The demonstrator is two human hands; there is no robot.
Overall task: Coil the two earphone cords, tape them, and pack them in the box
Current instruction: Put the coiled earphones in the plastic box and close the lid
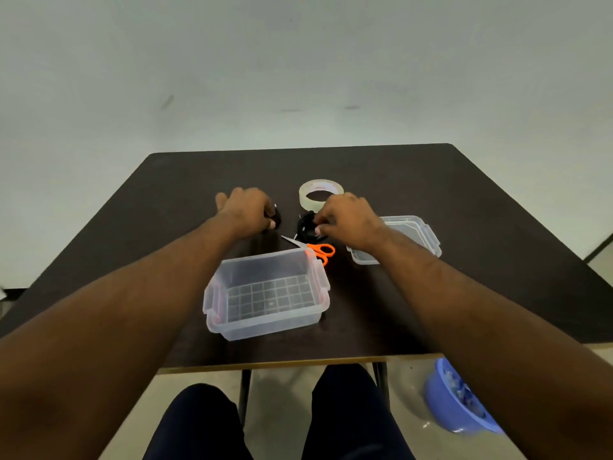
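Tape roll (321,195): we see small red print on the inner core at the far rim, too blurred for us to read.
Clear box (265,293): we find no lettering on it.
Lid (414,234): we find no lettering.
Scissors (320,251): we make out no brand on the orange handles.

The clear box (265,293) stands open-topped at the frame's centre, so there's room to reach straight down into it. Just above it the orange scissors (313,249), the tape roll (320,194) and the lid (398,239) at right crowd the tabletop. The table's (132,227) left side lies bare.
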